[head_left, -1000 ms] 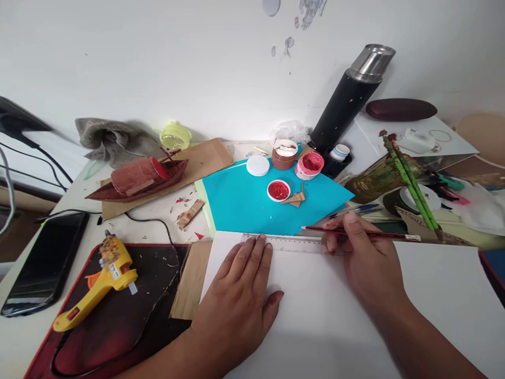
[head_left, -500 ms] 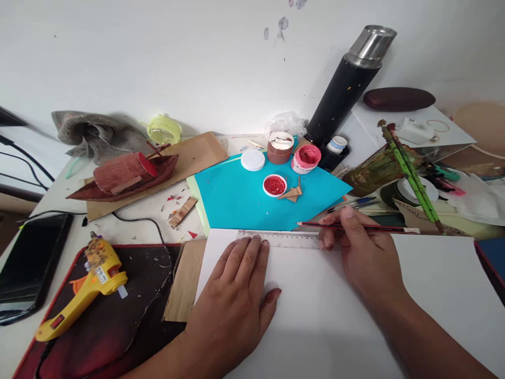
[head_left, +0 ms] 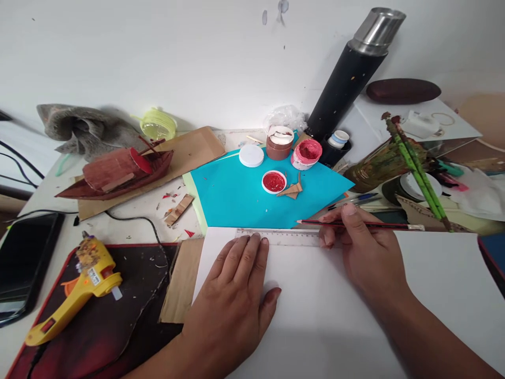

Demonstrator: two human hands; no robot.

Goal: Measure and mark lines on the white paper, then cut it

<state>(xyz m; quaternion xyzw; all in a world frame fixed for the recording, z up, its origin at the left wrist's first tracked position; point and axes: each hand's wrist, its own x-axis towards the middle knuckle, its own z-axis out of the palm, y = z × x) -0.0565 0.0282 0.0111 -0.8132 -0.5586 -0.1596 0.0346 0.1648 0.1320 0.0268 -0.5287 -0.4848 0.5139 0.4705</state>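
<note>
Ruler under close-together fingers of left hand; pencil clamped in fingers of right hand; paper beneath both.

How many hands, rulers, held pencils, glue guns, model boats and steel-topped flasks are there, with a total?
Hands: 2 (left hand, right hand)
Ruler: 1
Held pencil: 1
Glue gun: 1
Model boat: 1
Steel-topped flask: 1
Total: 7
</note>
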